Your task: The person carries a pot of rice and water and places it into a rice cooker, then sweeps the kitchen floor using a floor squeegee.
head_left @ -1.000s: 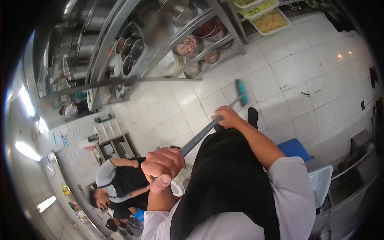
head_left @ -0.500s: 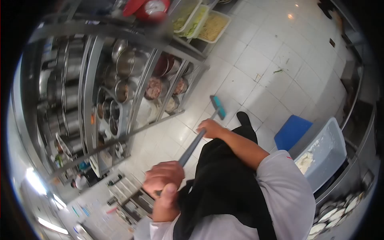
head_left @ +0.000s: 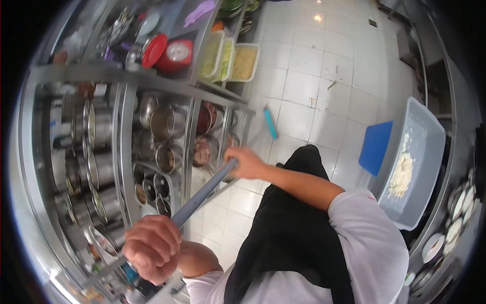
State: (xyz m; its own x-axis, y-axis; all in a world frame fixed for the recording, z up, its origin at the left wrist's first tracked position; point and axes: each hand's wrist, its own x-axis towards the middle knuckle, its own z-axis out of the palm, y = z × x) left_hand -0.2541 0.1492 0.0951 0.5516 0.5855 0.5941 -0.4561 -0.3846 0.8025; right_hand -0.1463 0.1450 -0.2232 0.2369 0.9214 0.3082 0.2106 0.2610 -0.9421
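A broom with a grey handle (head_left: 202, 192) runs diagonally across the view. Its narrow teal head (head_left: 271, 123) touches the white tiled floor, close to the foot of the shelving. My left hand (head_left: 153, 248) is closed in a fist around the upper end of the handle, at the lower left. Further down the pole, my right hand (head_left: 245, 162) wraps round it, with the arm stretched across in front of my black apron (head_left: 293, 233). The lower stretch of the handle looks faint and blurred. Small green scraps (head_left: 331, 85) lie on the tiles beyond the head.
Metal shelving (head_left: 126, 152) with pots and bowls stands close on the left. Above are a red scale (head_left: 177, 54) and food tubs (head_left: 243, 63). To the right sit a grey tub (head_left: 428, 126) holding white powder and a blue panel (head_left: 375, 147).
My left hand has moved left and lower, and my right hand slightly left, both still on the handle. The broom head appears a little further left. The view has turned.
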